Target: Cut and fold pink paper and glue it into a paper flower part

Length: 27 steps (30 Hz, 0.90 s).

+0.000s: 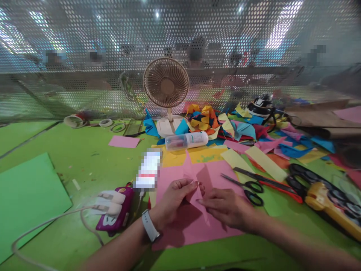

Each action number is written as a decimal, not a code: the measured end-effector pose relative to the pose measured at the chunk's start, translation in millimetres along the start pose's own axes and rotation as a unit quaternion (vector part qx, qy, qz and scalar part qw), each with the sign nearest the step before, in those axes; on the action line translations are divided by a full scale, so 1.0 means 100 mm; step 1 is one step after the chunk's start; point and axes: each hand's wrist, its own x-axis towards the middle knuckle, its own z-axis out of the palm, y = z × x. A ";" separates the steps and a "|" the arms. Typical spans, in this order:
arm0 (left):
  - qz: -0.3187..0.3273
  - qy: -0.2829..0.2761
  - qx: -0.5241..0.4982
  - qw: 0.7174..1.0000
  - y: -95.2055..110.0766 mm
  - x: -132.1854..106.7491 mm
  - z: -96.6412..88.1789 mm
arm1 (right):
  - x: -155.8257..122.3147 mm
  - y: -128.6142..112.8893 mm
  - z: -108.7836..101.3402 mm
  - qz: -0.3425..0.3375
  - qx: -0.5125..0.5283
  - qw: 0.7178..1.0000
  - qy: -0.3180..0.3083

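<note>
My left hand (175, 199), with a white watch on its wrist, pinches the upper part of a folded pink paper shape (197, 180). My right hand (227, 209) presses closed fingers on the lower right edge of the same shape. The shape rises to a point above a flat pink sheet (194, 226) that lies on the green table (84, 158). Black-handled scissors (248, 186) lie just right of my right hand.
A small beige fan (166, 88) stands behind, with a clear glue bottle (187, 141) lying before it. Coloured paper scraps (254, 135) pile at the right. A yellow tool (329, 205) and a purple power bank (115, 210) with white plugs flank the hands. A perforated metal screen closes the back.
</note>
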 end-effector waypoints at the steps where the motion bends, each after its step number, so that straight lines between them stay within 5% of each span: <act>1: -0.008 -0.010 -0.010 1.000 -0.01 0.00 0.01 | -0.01 0.02 0.02 -0.015 -0.014 1.000 -0.017; 6: -0.020 -0.040 -0.030 0.999 -0.02 -0.01 0.03 | -0.03 0.09 0.07 -0.037 0.014 0.999 -0.025; 12: -0.025 -0.002 0.003 1.000 -0.02 -0.01 0.04 | -0.01 0.06 0.11 0.000 0.112 0.993 0.024; 19: -0.021 0.024 -0.014 0.999 -0.11 0.00 0.04 | 0.05 -0.02 0.13 0.109 0.230 0.966 0.053; 27: -0.003 0.032 -0.033 0.999 -0.09 -0.01 0.09 | 0.00 0.03 0.25 0.300 0.338 0.889 0.079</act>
